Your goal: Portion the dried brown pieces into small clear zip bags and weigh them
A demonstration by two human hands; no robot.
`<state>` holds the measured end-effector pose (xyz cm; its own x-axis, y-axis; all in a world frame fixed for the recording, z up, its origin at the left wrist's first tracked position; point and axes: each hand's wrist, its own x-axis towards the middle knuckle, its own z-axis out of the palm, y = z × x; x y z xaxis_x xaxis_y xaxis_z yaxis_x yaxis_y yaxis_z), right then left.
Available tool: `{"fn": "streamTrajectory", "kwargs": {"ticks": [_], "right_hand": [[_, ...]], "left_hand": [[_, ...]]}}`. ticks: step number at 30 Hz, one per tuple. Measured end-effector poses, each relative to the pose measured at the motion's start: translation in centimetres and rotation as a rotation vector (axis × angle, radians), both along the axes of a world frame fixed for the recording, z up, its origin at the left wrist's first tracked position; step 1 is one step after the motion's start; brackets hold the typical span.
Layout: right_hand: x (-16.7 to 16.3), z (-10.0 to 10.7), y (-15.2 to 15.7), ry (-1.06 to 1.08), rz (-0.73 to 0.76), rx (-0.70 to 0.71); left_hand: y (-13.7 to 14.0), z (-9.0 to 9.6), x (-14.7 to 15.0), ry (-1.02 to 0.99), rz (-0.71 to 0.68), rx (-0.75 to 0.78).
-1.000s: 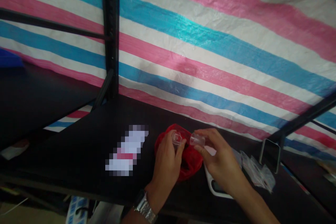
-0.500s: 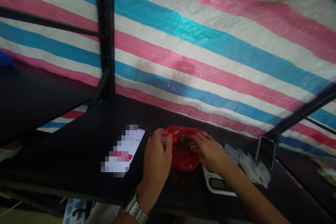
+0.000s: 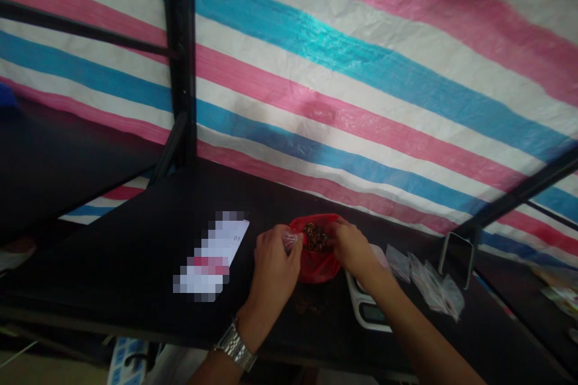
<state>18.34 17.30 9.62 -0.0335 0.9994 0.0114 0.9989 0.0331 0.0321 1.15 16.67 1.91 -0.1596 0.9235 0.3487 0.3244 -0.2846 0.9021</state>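
The left hand [image 3: 277,257] pinches a clear cup [image 3: 290,240] at nine o'clock on the red bag [image 3: 317,269]; the right hand [image 3: 354,249] is at three, its grip hidden. Brown bits [image 3: 315,236] lie inside; the scale [image 3: 365,311] sits toward four o'clock.

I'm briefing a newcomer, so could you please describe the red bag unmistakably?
Below the striped sheet, on the black table, look between left hand and right hand. The bag sits there, left of the white scale; unlike the clear bags, it is red and open, with brown bits inside.
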Motion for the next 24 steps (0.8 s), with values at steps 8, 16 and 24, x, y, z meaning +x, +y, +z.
{"fn": "streamTrajectory", "kwargs": {"ticks": [8,16,24], "right_hand": [[-2.2,0.7,0.6,0.031,0.040,-0.009],[-2.6,-0.8,1.7,0.251,0.082,0.000],[-3.1,-3.4,2.6,0.701,0.139,0.007]], "left_hand": [[1.3,0.1,-0.6,-0.220,-0.036,-0.062],[2.1,0.0,-1.0,-0.390,-0.053,-0.118],[2.5,0.1,-1.3,-0.443,-0.065,-0.134]]}}
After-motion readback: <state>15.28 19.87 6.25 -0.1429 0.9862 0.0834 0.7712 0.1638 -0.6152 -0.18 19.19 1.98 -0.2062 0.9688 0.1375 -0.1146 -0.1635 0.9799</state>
